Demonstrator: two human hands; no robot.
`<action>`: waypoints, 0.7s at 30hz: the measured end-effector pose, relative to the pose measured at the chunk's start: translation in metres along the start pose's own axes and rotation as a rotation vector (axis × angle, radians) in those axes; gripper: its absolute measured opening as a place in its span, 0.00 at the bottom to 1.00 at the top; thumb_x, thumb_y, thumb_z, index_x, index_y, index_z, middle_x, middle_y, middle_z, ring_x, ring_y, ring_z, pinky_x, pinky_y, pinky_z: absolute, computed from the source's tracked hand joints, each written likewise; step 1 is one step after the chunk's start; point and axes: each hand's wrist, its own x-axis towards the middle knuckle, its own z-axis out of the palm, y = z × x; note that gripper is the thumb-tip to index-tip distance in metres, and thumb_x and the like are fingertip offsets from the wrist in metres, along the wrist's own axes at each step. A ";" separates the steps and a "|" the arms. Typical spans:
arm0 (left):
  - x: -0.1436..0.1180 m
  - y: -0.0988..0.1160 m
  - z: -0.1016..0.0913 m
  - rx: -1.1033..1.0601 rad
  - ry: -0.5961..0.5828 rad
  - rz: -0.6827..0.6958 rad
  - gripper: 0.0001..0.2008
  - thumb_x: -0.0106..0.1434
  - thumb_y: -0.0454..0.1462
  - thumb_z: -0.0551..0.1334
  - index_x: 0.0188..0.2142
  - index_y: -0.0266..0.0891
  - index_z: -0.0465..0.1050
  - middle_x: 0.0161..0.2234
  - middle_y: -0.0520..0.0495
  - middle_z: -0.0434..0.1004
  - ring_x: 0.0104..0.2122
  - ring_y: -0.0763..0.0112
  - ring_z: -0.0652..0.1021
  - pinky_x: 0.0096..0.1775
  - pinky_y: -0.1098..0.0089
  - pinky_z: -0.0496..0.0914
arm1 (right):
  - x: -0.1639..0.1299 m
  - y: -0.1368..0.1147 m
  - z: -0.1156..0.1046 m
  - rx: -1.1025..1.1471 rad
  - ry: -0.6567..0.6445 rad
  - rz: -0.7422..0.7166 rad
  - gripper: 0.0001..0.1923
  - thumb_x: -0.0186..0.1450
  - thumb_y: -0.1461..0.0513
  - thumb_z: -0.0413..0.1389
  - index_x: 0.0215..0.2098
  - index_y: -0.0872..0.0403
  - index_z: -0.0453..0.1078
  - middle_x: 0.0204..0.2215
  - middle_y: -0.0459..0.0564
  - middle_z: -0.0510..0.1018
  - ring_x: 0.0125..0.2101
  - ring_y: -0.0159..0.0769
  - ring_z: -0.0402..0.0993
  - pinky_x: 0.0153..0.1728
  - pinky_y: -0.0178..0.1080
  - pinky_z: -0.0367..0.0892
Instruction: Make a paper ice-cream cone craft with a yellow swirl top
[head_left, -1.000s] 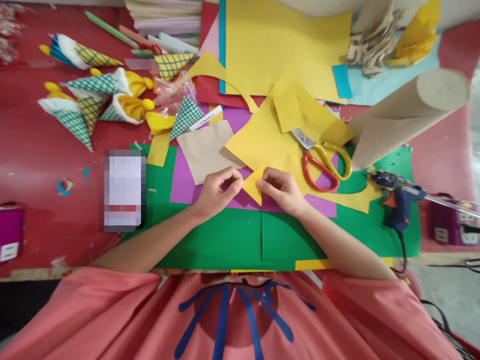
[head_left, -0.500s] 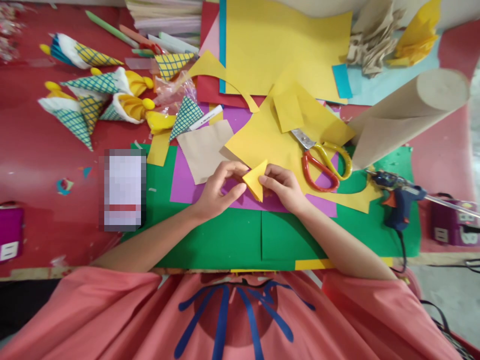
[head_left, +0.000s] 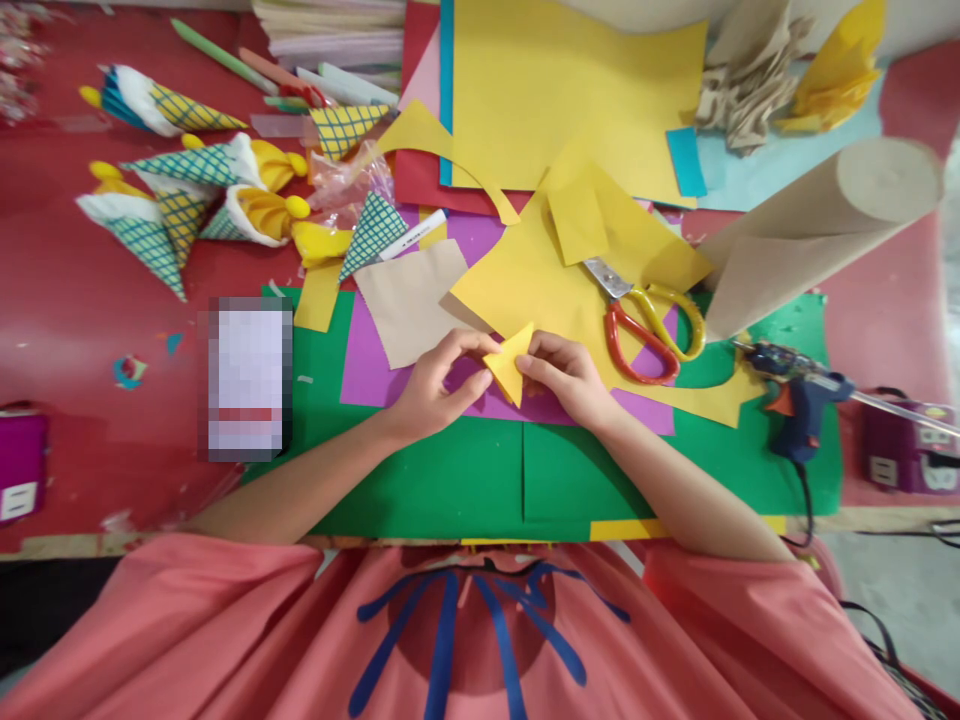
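A small folded piece of yellow paper [head_left: 510, 364] is held up between my two hands, over a purple sheet [head_left: 375, 370]. My left hand [head_left: 442, 380] pinches its left corner between thumb and fingers. On the other side, my right hand [head_left: 566, 375] grips the right edge, thumb on top and fingers curled behind. Just beyond the hands lies a larger yellow sheet [head_left: 510, 270]. Scissors [head_left: 641, 335] with one red and one yellow handle rest on it, right of my right hand. A beige paper square [head_left: 411, 290] lies beyond my left hand.
Patterned paper cones [head_left: 187, 165] with yellow tips lie at the left, beyond a blurred-out phone [head_left: 247, 380]. At the right are a glue gun [head_left: 802, 400] and a roll of brown paper [head_left: 817, 230]. Green sheets [head_left: 435, 470] cover the table's front.
The folded yellow paper has tilted slightly, showing a little more of its face, and both hands have shifted a touch with it. Everything else stays put.
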 end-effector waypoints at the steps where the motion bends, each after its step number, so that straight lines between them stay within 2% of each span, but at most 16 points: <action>1: 0.001 0.000 0.000 0.019 0.000 0.013 0.10 0.66 0.38 0.58 0.47 0.42 0.67 0.43 0.45 0.75 0.44 0.70 0.77 0.46 0.68 0.74 | 0.000 0.000 0.000 -0.007 -0.005 -0.001 0.19 0.59 0.50 0.62 0.25 0.54 0.63 0.18 0.41 0.71 0.19 0.25 0.65 0.22 0.32 0.60; 5: 0.004 0.003 -0.001 0.075 -0.029 0.055 0.06 0.66 0.34 0.56 0.41 0.41 0.69 0.38 0.48 0.76 0.41 0.72 0.77 0.45 0.70 0.73 | -0.001 0.002 0.000 -0.068 -0.021 -0.018 0.19 0.59 0.50 0.62 0.25 0.54 0.63 0.19 0.41 0.70 0.20 0.25 0.64 0.23 0.32 0.59; 9: 0.005 0.003 0.000 0.016 0.010 -0.039 0.04 0.65 0.37 0.59 0.38 0.41 0.69 0.36 0.50 0.76 0.37 0.73 0.77 0.41 0.72 0.73 | -0.002 0.003 -0.003 -0.120 -0.061 -0.100 0.16 0.65 0.51 0.55 0.28 0.55 0.66 0.23 0.44 0.72 0.24 0.27 0.67 0.28 0.33 0.63; 12: 0.004 0.001 0.000 -0.010 0.033 -0.075 0.05 0.65 0.39 0.60 0.38 0.41 0.69 0.35 0.49 0.76 0.37 0.73 0.77 0.40 0.72 0.72 | -0.003 0.005 -0.003 -0.123 -0.095 -0.122 0.13 0.64 0.53 0.57 0.32 0.54 0.66 0.25 0.43 0.71 0.25 0.28 0.68 0.28 0.33 0.63; 14: 0.003 -0.001 0.001 0.005 0.019 -0.058 0.05 0.65 0.39 0.60 0.38 0.41 0.69 0.35 0.49 0.76 0.37 0.73 0.77 0.40 0.72 0.72 | -0.003 0.006 -0.001 -0.159 -0.078 -0.085 0.15 0.60 0.52 0.62 0.32 0.54 0.66 0.23 0.41 0.69 0.23 0.27 0.65 0.25 0.32 0.60; 17: 0.001 -0.002 0.002 0.017 0.011 -0.049 0.07 0.65 0.40 0.60 0.42 0.41 0.68 0.39 0.47 0.76 0.39 0.72 0.78 0.41 0.71 0.73 | -0.003 0.006 0.002 -0.222 -0.011 -0.055 0.18 0.58 0.49 0.63 0.30 0.54 0.66 0.22 0.42 0.68 0.24 0.28 0.64 0.24 0.33 0.60; 19: 0.001 -0.002 0.003 -0.014 0.031 -0.079 0.11 0.65 0.41 0.61 0.46 0.41 0.67 0.42 0.46 0.76 0.41 0.72 0.78 0.40 0.72 0.73 | -0.002 0.006 0.003 -0.224 0.013 -0.061 0.19 0.58 0.48 0.63 0.29 0.53 0.67 0.22 0.43 0.68 0.26 0.30 0.65 0.25 0.33 0.61; 21: 0.002 0.000 0.003 -0.046 0.030 -0.126 0.13 0.64 0.42 0.62 0.46 0.41 0.66 0.40 0.47 0.77 0.39 0.72 0.79 0.37 0.74 0.73 | -0.002 0.006 0.003 -0.210 0.028 -0.069 0.19 0.58 0.47 0.63 0.29 0.53 0.68 0.22 0.43 0.68 0.27 0.31 0.67 0.25 0.34 0.62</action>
